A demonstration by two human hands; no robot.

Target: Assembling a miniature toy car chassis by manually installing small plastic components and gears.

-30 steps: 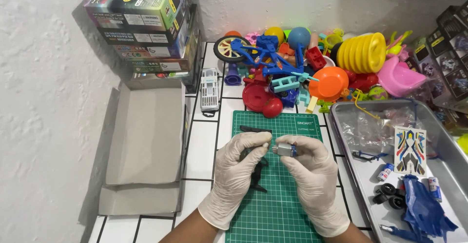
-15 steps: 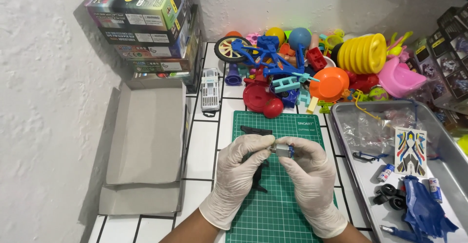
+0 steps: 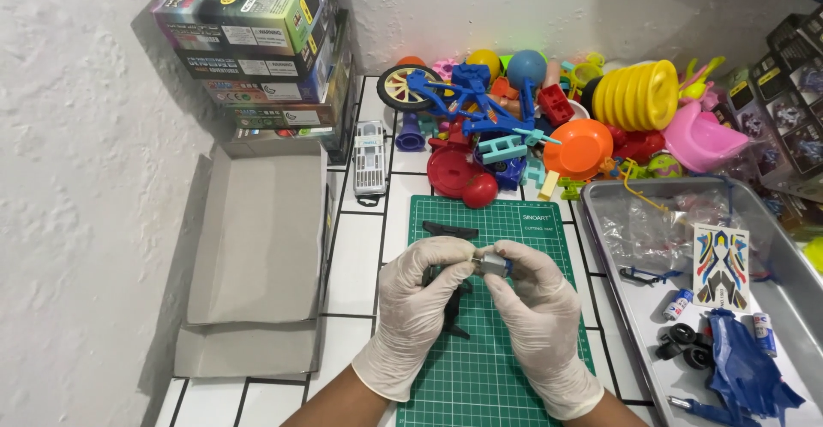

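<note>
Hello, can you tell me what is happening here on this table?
A person in white gloves holds a small silver part between both hands, the left hand and the right hand, above a green cutting mat. Dark pieces lie on the mat. On the right a metal tray holds small wheels, a sticker sheet and blue parts. An open grey box lies on the left, and colourful plastic toys are piled behind.
</note>
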